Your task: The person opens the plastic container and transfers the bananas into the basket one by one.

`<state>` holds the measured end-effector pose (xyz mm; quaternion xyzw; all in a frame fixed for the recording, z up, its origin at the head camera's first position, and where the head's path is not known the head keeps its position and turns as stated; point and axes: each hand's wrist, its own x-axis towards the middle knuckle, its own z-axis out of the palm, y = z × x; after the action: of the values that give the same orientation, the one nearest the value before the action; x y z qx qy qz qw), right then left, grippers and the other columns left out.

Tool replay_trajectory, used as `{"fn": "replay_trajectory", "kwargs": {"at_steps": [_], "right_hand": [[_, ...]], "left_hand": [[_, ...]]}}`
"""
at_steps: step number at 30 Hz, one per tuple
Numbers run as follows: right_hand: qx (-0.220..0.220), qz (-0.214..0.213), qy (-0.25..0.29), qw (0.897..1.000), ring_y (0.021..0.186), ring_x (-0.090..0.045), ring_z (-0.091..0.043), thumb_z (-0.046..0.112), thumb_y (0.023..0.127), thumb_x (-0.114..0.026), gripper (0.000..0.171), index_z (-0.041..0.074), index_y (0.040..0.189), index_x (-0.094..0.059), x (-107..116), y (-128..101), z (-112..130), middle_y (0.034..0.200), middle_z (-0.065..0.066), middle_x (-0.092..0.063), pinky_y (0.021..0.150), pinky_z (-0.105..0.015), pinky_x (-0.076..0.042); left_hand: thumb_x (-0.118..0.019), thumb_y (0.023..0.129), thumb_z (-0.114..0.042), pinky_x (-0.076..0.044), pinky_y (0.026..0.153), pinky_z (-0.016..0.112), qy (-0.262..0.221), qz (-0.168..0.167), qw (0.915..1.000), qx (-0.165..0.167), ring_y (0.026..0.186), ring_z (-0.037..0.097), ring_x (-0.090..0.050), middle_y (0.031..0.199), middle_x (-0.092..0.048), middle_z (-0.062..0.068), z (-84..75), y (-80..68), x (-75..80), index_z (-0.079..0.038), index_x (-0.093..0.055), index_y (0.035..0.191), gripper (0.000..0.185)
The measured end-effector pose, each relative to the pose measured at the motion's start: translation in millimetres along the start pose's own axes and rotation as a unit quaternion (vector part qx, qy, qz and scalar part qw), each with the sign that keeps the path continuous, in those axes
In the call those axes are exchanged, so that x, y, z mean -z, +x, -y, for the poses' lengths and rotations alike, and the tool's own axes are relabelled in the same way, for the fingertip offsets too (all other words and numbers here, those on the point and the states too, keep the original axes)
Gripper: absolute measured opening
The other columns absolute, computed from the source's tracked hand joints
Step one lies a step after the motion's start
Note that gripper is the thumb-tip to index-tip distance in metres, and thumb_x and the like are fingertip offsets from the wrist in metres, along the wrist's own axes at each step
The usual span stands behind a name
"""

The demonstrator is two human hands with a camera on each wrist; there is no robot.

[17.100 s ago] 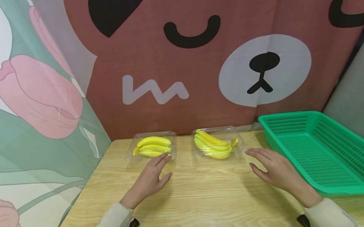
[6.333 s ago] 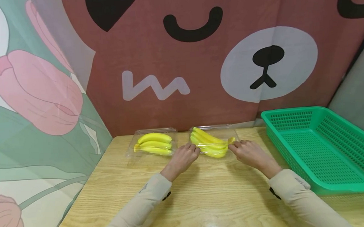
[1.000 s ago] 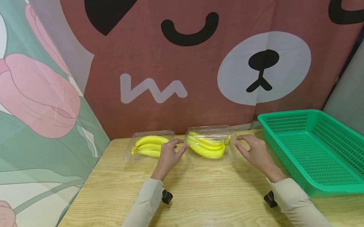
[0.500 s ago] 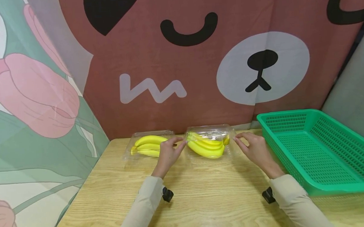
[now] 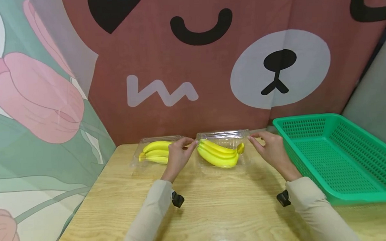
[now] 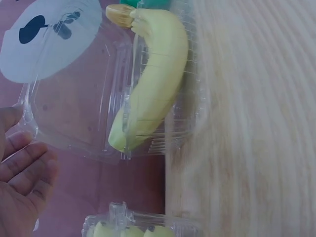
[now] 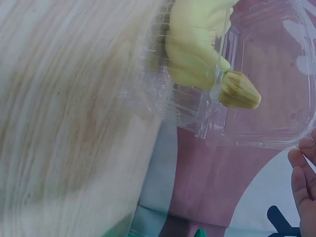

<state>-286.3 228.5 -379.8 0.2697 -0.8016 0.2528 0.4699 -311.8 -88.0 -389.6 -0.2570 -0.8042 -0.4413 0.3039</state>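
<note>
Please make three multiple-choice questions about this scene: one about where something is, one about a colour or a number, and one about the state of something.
1. Where is the basket?
A. on the right side of the table
B. on the left side
C. on the floor

2. How many clear boxes of bananas are on the table?
A. one
B. two
C. four

3. What is the state of the right box?
A. lid shut flat
B. lid raised
C. upside down

Answers:
1 A, the green basket stands at the table's right edge.
2 B, the left box lies beside the right one.
3 B, the left hand and right hand hold its lid up.
</note>
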Motion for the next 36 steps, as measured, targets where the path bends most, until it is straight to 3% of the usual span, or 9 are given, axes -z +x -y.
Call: {"fn": "replay_trajectory", "kwargs": {"at_steps": [9, 15, 16, 19, 23, 30, 36], "right_hand": [[-0.053, -0.005, 0.01, 0.999, 0.074, -0.067, -0.032, 0.001, 0.079, -0.078, 0.017, -0.005, 0.092, -0.07, -1, 5, -1, 0.085, -0.018, -0.07, 0.063, -0.049, -0.055], [-0.12, 0.005, 0.042, 0.992, 0.076, -0.069, -0.033, 0.003, 0.082, -0.077, 0.018, -0.006, 0.096, -0.07, 2, 6, -1, 0.089, -0.019, -0.071, 0.067, -0.047, -0.056], [-0.136, 0.011, 0.045, 0.99, 0.077, -0.07, -0.032, 0.004, 0.083, -0.076, 0.019, -0.006, 0.098, -0.07, 2, 7, -2, 0.089, -0.018, -0.071, 0.068, -0.045, -0.056], [-0.183, 0.032, 0.053, 0.981, 0.079, -0.07, -0.03, 0.008, 0.086, -0.074, 0.02, -0.004, 0.102, -0.071, 4, 9, -5, 0.091, -0.016, -0.071, 0.07, -0.026, -0.056], [-0.227, 0.045, 0.065, 0.971, 0.081, -0.07, -0.031, 0.014, 0.089, -0.072, 0.023, -0.002, 0.106, -0.071, 4, 13, -8, 0.095, -0.016, -0.071, 0.066, -0.004, -0.041], [-0.259, 0.041, 0.066, 0.963, 0.087, -0.069, -0.032, 0.023, 0.092, -0.069, 0.029, -0.001, 0.108, -0.07, 3, 21, -7, 0.101, -0.017, -0.071, 0.065, -0.007, -0.043], [-0.268, 0.031, 0.076, 0.96, 0.088, -0.069, -0.031, 0.023, 0.092, -0.069, 0.029, -0.002, 0.108, -0.07, 0, 24, -6, 0.101, -0.017, -0.071, 0.067, -0.007, -0.043]], "left_hand": [[-0.073, 0.089, -0.022, -0.057, 0.071, 0.027, -0.033, -0.001, 0.9987, 0.038, 0.089, 0.019, -0.07, 0.092, -0.072, 0.007, -0.3, 6.3, 0.5, -0.004, -0.072, 0.094, 0.019], [-0.073, 0.088, -0.017, -0.057, 0.072, 0.028, -0.036, 0.022, 0.9975, 0.057, 0.091, 0.018, -0.069, 0.096, -0.072, 0.007, -5.3, 13.0, 3.1, -0.003, -0.072, 0.096, 0.016], [-0.073, 0.089, -0.017, -0.057, 0.072, 0.028, -0.033, 0.028, 0.9972, 0.06, 0.091, 0.018, -0.069, 0.096, -0.072, 0.007, -6.2, 14.9, 3.2, -0.004, -0.072, 0.096, 0.015], [-0.071, 0.09, -0.016, -0.056, 0.073, 0.028, -0.028, 0.043, 0.9966, 0.065, 0.089, 0.016, -0.069, 0.095, -0.072, 0.005, -9.4, 21.2, 3.3, -0.005, -0.071, 0.096, 0.012], [-0.069, 0.092, -0.018, -0.055, 0.076, 0.029, -0.028, 0.052, 0.9961, 0.065, 0.088, 0.015, -0.068, 0.094, -0.072, 0.003, -12.2, 29.3, 3.0, -0.006, -0.071, 0.096, 0.012], [-0.069, 0.092, -0.018, -0.055, 0.075, 0.029, -0.033, 0.047, 0.9963, 0.063, 0.084, 0.014, -0.068, 0.092, -0.072, 0.003, -13.1, 36.6, 2.2, -0.005, -0.069, 0.096, 0.013], [-0.069, 0.092, -0.02, -0.056, 0.073, 0.028, -0.04, 0.039, 0.9939, 0.095, 0.085, 0.014, -0.068, 0.093, -0.071, 0.003, -9.0, 39.1, 2.0, -0.006, -0.07, 0.097, 0.015]]}}
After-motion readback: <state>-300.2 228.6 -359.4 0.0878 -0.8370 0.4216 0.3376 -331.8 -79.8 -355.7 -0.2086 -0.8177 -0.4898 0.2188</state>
